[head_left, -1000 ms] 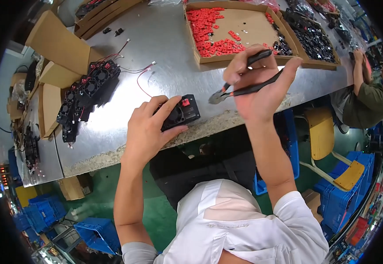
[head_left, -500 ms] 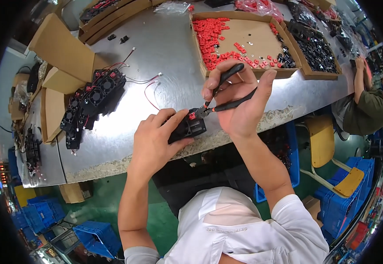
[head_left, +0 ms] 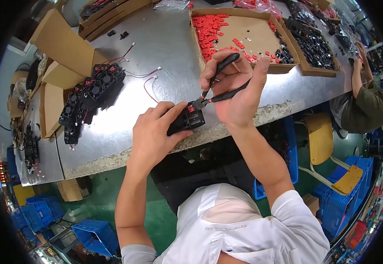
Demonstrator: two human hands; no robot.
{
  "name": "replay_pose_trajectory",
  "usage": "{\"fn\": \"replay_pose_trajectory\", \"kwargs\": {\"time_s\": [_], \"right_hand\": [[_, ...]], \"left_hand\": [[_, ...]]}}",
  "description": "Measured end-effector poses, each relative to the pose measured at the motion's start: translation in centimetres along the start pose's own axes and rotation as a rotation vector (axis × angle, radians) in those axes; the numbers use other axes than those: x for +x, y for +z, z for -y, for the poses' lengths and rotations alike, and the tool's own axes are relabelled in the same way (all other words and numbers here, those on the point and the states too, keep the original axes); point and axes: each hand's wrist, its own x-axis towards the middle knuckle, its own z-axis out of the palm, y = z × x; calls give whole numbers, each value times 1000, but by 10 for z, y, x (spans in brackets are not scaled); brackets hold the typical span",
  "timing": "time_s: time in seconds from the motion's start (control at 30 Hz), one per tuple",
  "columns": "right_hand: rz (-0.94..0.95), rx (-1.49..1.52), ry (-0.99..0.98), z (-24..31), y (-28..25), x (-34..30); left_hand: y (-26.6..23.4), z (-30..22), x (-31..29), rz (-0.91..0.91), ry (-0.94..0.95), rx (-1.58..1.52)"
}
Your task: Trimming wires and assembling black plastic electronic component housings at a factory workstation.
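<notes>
My left hand (head_left: 154,130) is closed around a black fan unit (head_left: 193,120) near the front edge of the metal table. A small red piece (head_left: 191,108) sits on top of that unit, and a red wire trails away behind it. My right hand (head_left: 239,94) holds a pair of pliers (head_left: 227,93) with black handles, the handles spread apart between fingers and palm. The jaws touch or nearly touch the red piece; exact contact is too small to tell. To the left lie several black fan units (head_left: 95,90) with wires and white connectors.
A cardboard tray (head_left: 248,33) of red plastic parts stands at the back, beside a box (head_left: 314,48) of black parts. An open carton (head_left: 64,57) stands at the left. Another person (head_left: 363,103) works at the far right. A yellow chair (head_left: 319,134) is on the floor.
The plier jaws have shifted slightly left along with my right hand, staying at the red piece. My left hand still holds the fan unit in nearly the same place.
</notes>
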Motion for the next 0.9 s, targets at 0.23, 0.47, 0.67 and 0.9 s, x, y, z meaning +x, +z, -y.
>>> {"fn": "replay_pose_trajectory", "kwargs": {"time_s": [0.23, 0.47, 0.67, 0.9], "right_hand": [[0, 17, -5, 1, 1, -1], [-6, 5, -10, 1, 0, -2], [48, -24, -25, -1, 2, -4], [121, -55, -36, -1, -3, -3]], "left_hand": [[1, 0, -1, -1, -1, 10], [1, 1, 0, -13, 13, -14], [2, 2, 0, -8, 4, -24], [5, 6, -2, -2, 24, 0]]}}
